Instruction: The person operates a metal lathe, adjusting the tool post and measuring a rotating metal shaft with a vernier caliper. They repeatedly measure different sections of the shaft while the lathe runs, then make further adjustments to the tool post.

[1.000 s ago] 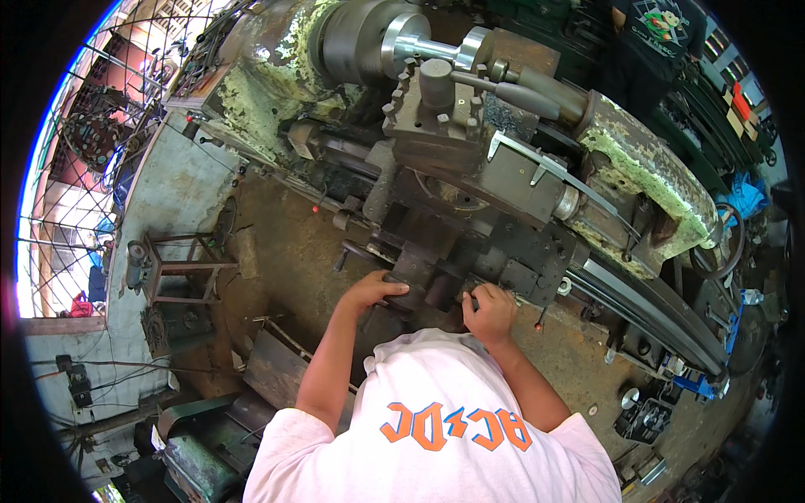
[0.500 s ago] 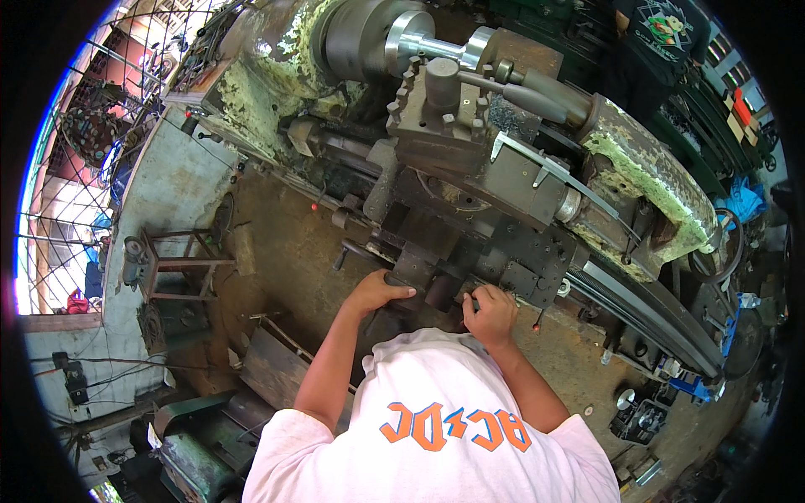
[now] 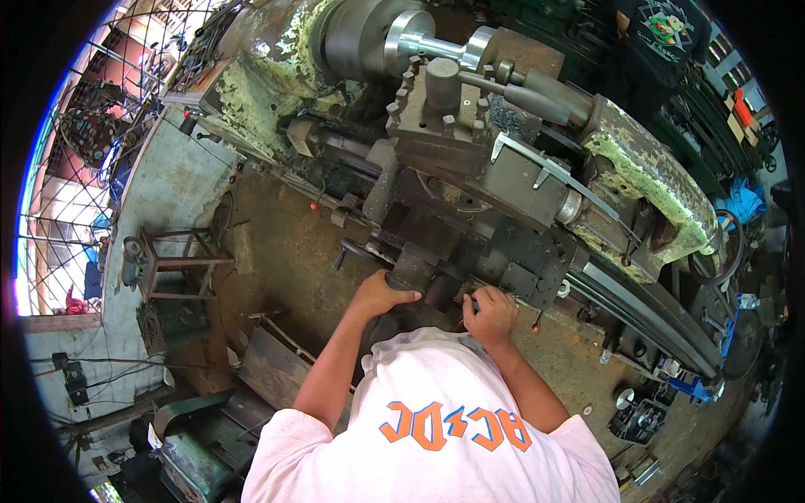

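A large metal lathe stands before me, with its dark carriage point(image 3: 432, 230) in front of my hands. At the near side of the carriage, my left hand point(image 3: 386, 293) is curled on a dark rounded part, its thumb stretched to the right; its fingers are largely hidden. To its right, my right hand point(image 3: 491, 312) has its fingers bent at the carriage's near edge, and what they hold is hidden. A dark cylinder point(image 3: 441, 291) sits between both hands. A shiny turned metal workpiece point(image 3: 432, 46) is mounted beside the chuck point(image 3: 359, 38). The bolted tool post point(image 3: 440, 109) stands nearer.
A caliper point(image 3: 549, 172) lies on the slide right of the tool post. A crank handle point(image 3: 340, 258) sticks out left of my left hand. The tailstock point(image 3: 646, 176) stands at right. A metal stand point(image 3: 180, 262) is left; a person in black point(image 3: 658, 50) stands far right.
My left hand and its thumb have shifted slightly to the right. My right hand stays nearly in place, and the lathe looks the same.
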A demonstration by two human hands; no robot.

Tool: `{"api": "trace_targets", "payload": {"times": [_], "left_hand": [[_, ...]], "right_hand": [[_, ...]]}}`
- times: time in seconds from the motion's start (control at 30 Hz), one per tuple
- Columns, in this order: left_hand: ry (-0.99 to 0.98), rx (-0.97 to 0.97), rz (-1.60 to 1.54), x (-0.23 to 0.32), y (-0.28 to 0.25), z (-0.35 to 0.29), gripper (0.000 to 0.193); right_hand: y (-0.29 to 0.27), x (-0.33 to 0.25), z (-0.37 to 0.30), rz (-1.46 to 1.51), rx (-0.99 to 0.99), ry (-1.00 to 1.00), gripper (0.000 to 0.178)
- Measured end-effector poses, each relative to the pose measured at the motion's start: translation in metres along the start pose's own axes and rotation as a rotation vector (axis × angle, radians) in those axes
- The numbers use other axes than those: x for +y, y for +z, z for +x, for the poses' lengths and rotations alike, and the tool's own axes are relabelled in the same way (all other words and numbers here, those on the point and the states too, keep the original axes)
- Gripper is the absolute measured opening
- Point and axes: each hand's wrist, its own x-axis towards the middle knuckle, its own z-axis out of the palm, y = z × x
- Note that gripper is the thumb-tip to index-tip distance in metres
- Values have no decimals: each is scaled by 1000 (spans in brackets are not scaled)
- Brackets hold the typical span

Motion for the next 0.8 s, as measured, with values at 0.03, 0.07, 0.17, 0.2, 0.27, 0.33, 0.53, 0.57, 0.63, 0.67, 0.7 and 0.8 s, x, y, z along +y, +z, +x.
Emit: {"api": "trace_targets", "payload": {"times": [0.03, 0.07, 0.17, 0.2, 0.27, 0.33, 0.53, 0.57, 0.63, 0.67, 0.7, 0.8], "left_hand": [[-6, 2, -7, 3, 0, -2, 91], [-15, 7, -6, 6, 0, -5, 91], [-43, 34, 41, 12, 1, -10, 96], [-50, 50, 71, 14, 1, -11, 98], [-45, 59, 106, 15, 3, -11, 104], [-45, 63, 114, 15, 4, -11, 108], [-28, 115, 151, 19, 9, -17, 111], [-28, 124, 160, 20, 9, -18, 110], [-33, 135, 175, 23, 10, -21, 110], [-36, 135, 181, 24, 10, -22, 110], [-40, 143, 193, 25, 11, -22, 109], [-53, 157, 215, 27, 14, -23, 110]], "right_hand": [[0, 0, 0, 1, 3, 0, 16], [0, 0, 0, 4, 4, 3, 16], [0, 0, -1, 9, 3, 7, 16], [0, 0, -1, 9, 2, 8, 16], [0, 0, 0, 13, 6, 7, 16], [0, -1, 0, 21, 12, 5, 17], [-2, -1, 0, 11, -26, 11, 17], [-2, -1, 0, 11, -24, 9, 17], [-2, -1, 0, 10, -25, 9, 17], [-2, -1, 0, 12, -21, 8, 17], [-2, -1, 0, 14, -22, 10, 17], [-2, -1, 0, 8, -24, 8, 16]]}}
